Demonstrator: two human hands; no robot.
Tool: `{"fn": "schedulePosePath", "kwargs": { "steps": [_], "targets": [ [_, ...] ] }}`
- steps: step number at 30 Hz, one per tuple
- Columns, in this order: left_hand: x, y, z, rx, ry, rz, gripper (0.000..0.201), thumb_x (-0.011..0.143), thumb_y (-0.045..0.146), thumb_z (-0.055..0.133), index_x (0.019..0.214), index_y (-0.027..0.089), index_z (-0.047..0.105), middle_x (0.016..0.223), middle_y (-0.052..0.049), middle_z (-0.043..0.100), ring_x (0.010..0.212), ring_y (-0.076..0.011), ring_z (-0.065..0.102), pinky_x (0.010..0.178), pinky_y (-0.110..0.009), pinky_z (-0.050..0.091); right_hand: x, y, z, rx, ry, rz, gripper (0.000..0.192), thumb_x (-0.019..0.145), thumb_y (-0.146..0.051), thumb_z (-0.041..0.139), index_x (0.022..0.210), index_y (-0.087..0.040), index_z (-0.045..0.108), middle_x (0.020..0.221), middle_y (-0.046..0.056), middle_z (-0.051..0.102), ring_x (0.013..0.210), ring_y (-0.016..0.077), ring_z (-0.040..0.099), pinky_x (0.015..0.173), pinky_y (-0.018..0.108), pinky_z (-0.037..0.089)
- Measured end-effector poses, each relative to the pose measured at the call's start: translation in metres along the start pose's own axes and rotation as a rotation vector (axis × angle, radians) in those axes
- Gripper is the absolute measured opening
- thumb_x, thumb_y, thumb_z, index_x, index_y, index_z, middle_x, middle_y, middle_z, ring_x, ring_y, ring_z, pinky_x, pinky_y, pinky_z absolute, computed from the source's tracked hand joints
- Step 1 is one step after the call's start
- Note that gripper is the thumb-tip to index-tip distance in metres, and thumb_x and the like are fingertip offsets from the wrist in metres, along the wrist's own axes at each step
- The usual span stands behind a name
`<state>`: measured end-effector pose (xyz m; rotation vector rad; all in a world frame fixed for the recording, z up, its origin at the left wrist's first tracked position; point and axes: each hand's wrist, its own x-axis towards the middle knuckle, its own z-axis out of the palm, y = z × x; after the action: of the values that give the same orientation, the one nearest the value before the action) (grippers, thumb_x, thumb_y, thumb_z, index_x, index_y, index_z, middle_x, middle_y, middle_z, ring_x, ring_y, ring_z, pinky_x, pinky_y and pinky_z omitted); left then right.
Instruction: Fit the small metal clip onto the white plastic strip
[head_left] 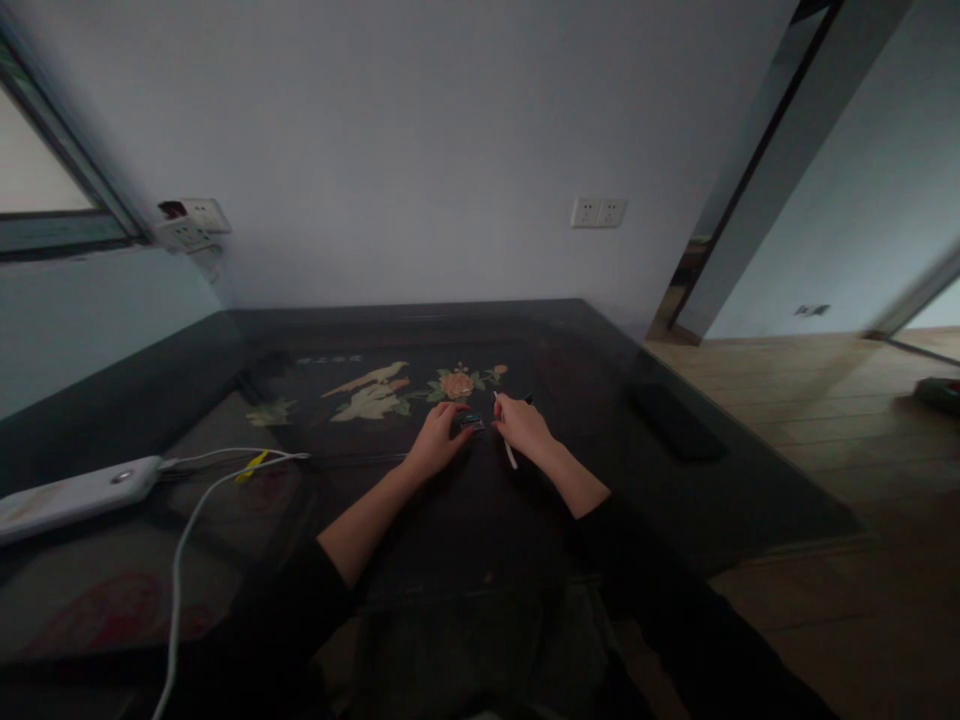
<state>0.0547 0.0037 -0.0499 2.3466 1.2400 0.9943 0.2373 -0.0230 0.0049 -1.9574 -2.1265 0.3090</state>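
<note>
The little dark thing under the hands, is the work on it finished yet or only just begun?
Nothing looks finished yet. In hand: the left hand pins a small dark object on the glass-topped table, while the right hand holds a thin white stick beside it. What it is stays too small and dim to tell. No finished pieces lie nearby, so most seems left.

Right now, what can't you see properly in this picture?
- Head view: the small dark thing under the left hand is too small and dim to name, and fingers cover part of it.
- The thin white stick in the right hand is mostly hidden by that hand.
- The white power strip is cut off by the left edge.
- The table inlay is dim.
</note>
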Motion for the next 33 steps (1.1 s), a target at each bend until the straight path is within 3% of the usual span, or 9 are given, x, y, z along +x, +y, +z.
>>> {"fn": "schedulePosePath", "kwargs": {
  "steps": [13,33],
  "targets": [
    [-0.002,-0.002,-0.001,0.034,-0.073,0.026,0.045,0.076,0.031,0.067,0.117,0.017,0.053,0.116,-0.012,0.061,0.113,-0.0267,0.054,0.097,-0.044,0.043,0.001,0.002,0.000,-0.016,-0.008,0.024,0.014,0.086,-0.016,0.053,0.099,-0.020,0.057,0.102,0.010,0.069,0.094,0.0222,0.065,0.072,0.027,0.042],
    [0.000,-0.004,0.000,0.046,-0.064,0.055,0.042,0.074,0.025,0.068,0.114,0.019,0.055,0.114,-0.011,0.062,0.110,-0.0272,0.055,0.096,-0.045,0.043,0.011,0.017,0.005,0.025,-0.010,-0.007,0.012,0.085,-0.017,0.058,0.096,-0.020,0.058,0.100,0.009,0.069,0.095,0.0217,0.064,0.074,0.027,0.040]
  ]
}}
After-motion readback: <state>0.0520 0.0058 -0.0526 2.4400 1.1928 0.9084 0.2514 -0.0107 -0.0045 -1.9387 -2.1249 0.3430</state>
